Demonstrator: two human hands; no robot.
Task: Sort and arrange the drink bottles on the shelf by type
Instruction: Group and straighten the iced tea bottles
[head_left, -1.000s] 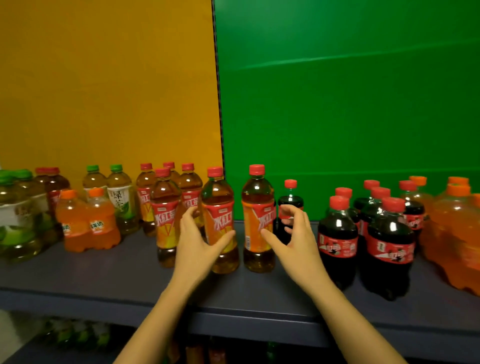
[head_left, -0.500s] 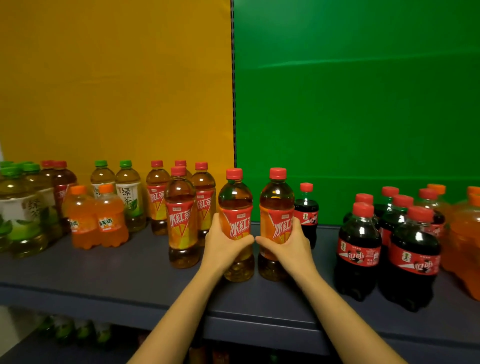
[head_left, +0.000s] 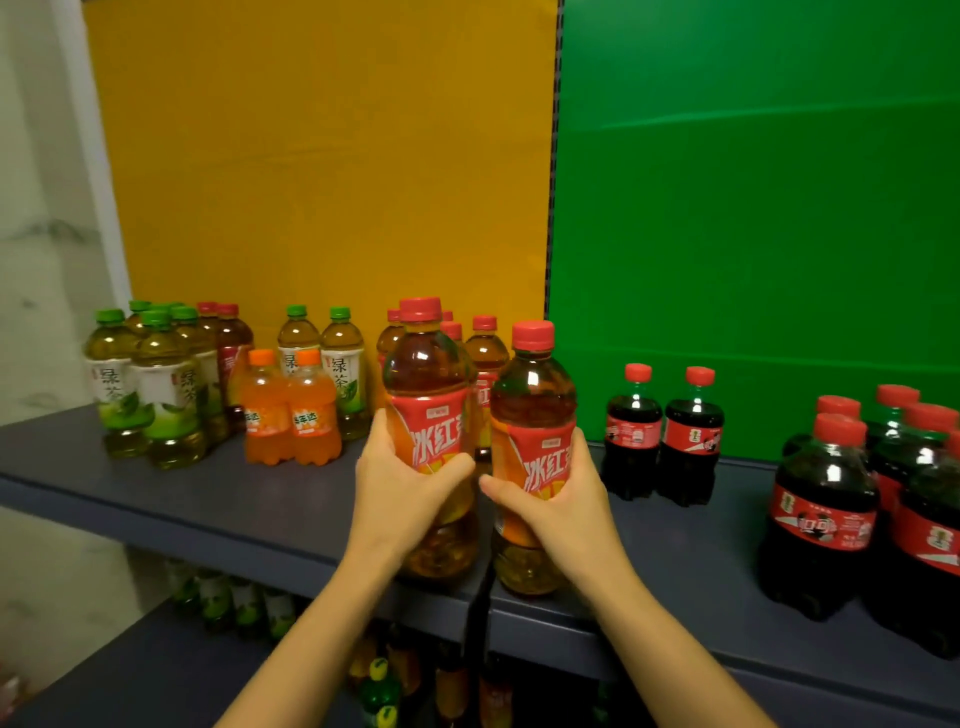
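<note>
My left hand (head_left: 402, 491) grips a red-capped iced black tea bottle (head_left: 428, 374) around its red and orange label. My right hand (head_left: 558, 499) grips a second iced black tea bottle (head_left: 535, 395) the same way. Both bottles are upright, side by side over the front part of the grey shelf (head_left: 171, 499), and appear lifted off it. Behind them stand more iced tea bottles (head_left: 485, 353). Green tea bottles (head_left: 161, 384) are grouped at the far left, with two more (head_left: 340, 358) behind two small orange soda bottles (head_left: 288, 410).
Two small cola bottles (head_left: 662, 426) stand at the back right of my hands. A cluster of cola bottles (head_left: 862, 499) fills the right end. A yellow panel (head_left: 322, 156) and a green panel (head_left: 753, 182) back the shelf. A lower shelf (head_left: 130, 670) holds more bottles.
Both hands closed around the two iced tea bottles and drew them up and toward me, away from the row. The view has moved closer and shifted right.
</note>
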